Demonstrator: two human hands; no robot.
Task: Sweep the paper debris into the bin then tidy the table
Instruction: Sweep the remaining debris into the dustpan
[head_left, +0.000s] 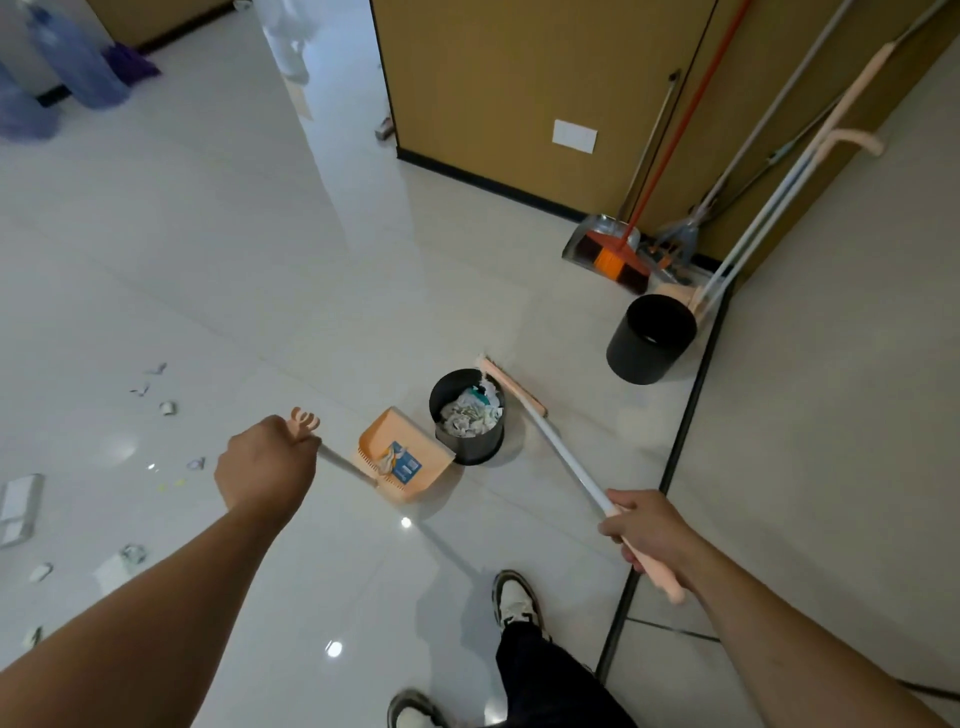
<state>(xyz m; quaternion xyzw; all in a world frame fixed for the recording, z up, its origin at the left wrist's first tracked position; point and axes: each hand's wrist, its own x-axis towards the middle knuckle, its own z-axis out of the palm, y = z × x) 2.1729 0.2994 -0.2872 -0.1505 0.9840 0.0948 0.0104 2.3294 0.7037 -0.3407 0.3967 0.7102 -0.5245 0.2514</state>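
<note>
My left hand (267, 462) grips the handle top of a peach dustpan (402, 457), which stands on the floor just left of a black bin (467, 415). The dustpan holds a blue-and-white paper scrap. The bin is full of crumpled white paper. My right hand (644, 530) grips the peach grip of a broom (550, 436); its white pole runs up-left and its peach head (511, 384) lies on the floor just right of the bin. Several paper scraps (166, 408) lie scattered on the tiles at the left.
A second black bin (649, 338) that looks empty stands at the right, by a wall corner. Against the brown wall lean an orange broom with a metal dustpan (613, 254), mops and another peach broom (810, 156). My shoes (517, 603) are below. Blue water bottles (72, 57) stand far left.
</note>
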